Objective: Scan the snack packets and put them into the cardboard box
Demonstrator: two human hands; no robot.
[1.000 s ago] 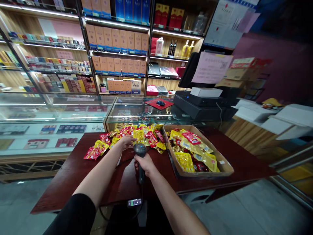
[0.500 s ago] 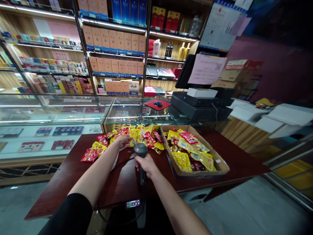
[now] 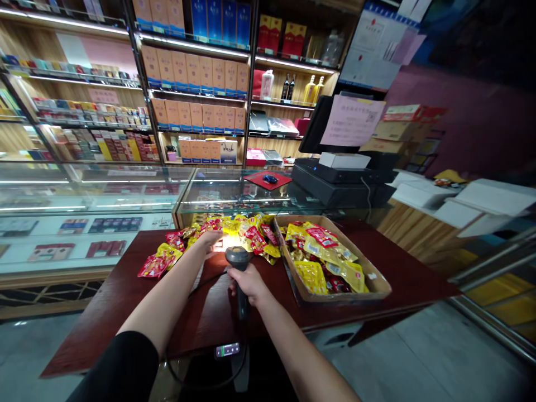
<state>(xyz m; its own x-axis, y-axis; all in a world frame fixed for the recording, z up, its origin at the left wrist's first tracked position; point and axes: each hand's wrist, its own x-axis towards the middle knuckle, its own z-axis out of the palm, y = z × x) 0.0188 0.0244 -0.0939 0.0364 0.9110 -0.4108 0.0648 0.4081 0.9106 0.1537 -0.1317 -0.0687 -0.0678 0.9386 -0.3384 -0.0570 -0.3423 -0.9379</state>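
Note:
My right hand is wrapped round the handle of a black corded barcode scanner, its head pointing away from me. Bright light from it falls on a yellow snack packet and the tabletop beside my left hand. That hand reaches to the near edge of a pile of red and yellow snack packets, fingers stretched and apart, tips touching or very near the packets. Glare partly hides the fingertips. At the pile's left end lies a red packet.
An open cardboard box of similar packets stands right of the scanner on the dark red table. Behind are a glass counter, a mouse and a monitor. The scanner's cable loops below the table edge.
The scanner's light has come on, brightening packets and table by my left hand. The scanner head has shifted slightly left and down. My left hand has drawn back slightly.

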